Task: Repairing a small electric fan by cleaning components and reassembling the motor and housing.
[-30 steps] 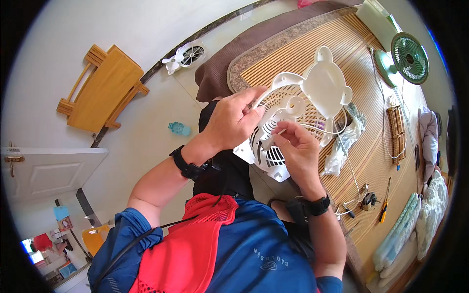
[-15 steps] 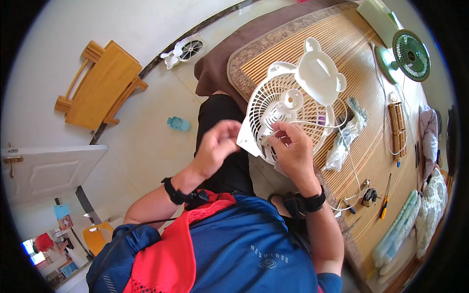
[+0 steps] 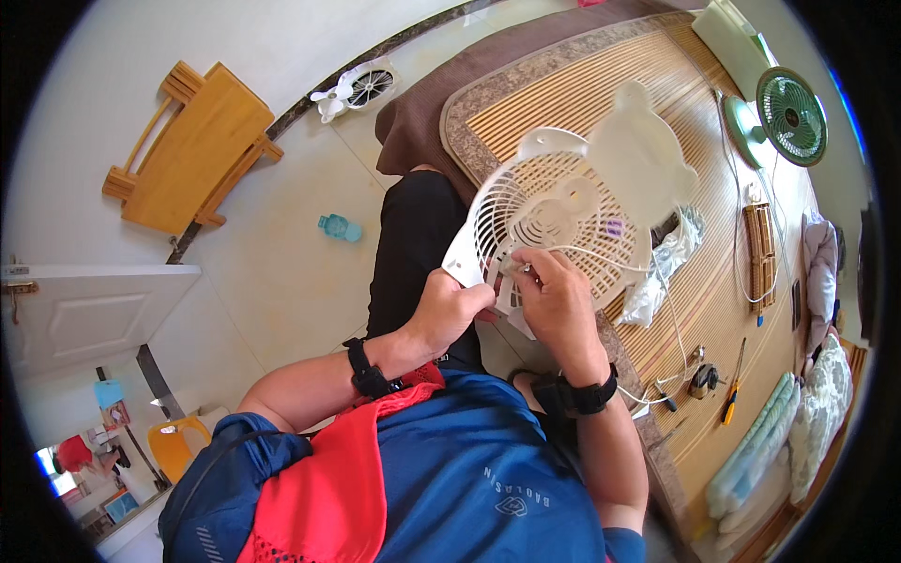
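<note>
Head view: a white fan grille [image 3: 554,220], with a bear-shaped white plate [image 3: 638,155] joined at its upper right, is held over the lap, above the edge of a bamboo mat [image 3: 601,84]. The grille's lower left rim is gripped by the left hand [image 3: 449,311], whose fingers are curled shut around it. The right hand [image 3: 560,302] is laid against the grille's lower face, its fingertips [image 3: 519,269] pressed together on a small part near the centre; what exactly is pinched cannot be told. A thin white cord [image 3: 657,281] is seen running from the grille down across the mat. A clear plastic bag [image 3: 662,267] lies on the mat just beside the grille. A green fan [image 3: 791,114] stands at the far right, well apart. A screwdriver [image 3: 732,380] lies on the mat at the lower right. On the floor, a wooden stool [image 3: 192,145] and a small teal thing [image 3: 340,227] are seen to the left, and a white fan [image 3: 357,89] rests by the wall.
</note>
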The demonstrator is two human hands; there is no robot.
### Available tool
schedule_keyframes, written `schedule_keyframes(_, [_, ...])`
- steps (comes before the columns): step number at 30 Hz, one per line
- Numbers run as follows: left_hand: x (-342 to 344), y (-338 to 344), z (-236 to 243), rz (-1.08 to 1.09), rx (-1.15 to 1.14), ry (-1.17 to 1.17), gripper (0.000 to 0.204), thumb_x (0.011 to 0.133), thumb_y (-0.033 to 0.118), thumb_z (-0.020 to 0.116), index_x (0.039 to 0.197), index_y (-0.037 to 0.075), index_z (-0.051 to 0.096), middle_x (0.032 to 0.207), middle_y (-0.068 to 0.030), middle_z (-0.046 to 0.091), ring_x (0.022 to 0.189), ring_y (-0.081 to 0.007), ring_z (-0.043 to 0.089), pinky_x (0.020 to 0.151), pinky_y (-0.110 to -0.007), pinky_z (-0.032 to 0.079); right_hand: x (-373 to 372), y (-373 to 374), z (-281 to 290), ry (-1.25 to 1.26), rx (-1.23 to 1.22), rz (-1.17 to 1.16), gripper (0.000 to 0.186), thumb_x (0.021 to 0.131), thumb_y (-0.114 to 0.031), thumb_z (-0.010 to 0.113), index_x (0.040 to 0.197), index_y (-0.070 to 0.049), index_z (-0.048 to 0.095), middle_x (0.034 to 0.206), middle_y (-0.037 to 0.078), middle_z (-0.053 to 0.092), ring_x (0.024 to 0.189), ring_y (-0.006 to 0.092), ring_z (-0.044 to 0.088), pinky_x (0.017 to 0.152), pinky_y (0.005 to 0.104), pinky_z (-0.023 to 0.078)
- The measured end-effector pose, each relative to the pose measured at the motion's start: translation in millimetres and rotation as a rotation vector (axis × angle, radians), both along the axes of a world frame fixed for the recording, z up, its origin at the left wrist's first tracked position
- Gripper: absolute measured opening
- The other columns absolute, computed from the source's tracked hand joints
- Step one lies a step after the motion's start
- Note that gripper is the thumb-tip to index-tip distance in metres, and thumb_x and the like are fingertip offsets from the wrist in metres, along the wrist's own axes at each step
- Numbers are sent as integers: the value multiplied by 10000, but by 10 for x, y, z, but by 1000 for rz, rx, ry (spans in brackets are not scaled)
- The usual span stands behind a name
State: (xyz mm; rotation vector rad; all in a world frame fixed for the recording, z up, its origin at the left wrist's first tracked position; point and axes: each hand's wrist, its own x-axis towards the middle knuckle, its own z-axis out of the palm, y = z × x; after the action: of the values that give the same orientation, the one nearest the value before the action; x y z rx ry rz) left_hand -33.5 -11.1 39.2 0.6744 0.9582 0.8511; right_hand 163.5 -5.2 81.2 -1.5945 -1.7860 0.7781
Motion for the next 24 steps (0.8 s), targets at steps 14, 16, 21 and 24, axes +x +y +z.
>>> schedule_keyframes(14, [62,592,-6,160,452,307,265,1151,175,732,1262,-63,761,1070,-65,819,926,-72,717,812,-273,581,135,-208,167,155,-79,-318,172,1008,-107,842,1122,18,810,911,211,803,789,341,787,737,440,608])
schedule_keyframes(16, [112,684,-26,114,470,309,254,1140,171,745,1248,-58,733,1016,-66,808,909,-82,720,803,-285,586,187,-176,247,110,-44,-342,172,1012,-110,841,1118,23,811,909,207,809,785,323,790,738,425,609])
schedule_keyframes(21, [329,675,-35,41,565,337,292,1048,95,745,1292,-64,746,1075,-152,855,952,-187,808,865,-361,629,347,-43,291,119,5,-410,191,1016,-123,838,1143,18,813,895,198,807,755,306,777,733,407,605])
schedule_keyframes(24, [365,680,-6,28,548,415,283,1020,76,725,1265,-58,771,1037,-178,856,912,-207,820,838,-378,632,457,-29,363,23,-64,-348,188,1028,-127,823,1135,25,797,864,190,804,737,296,781,722,427,603])
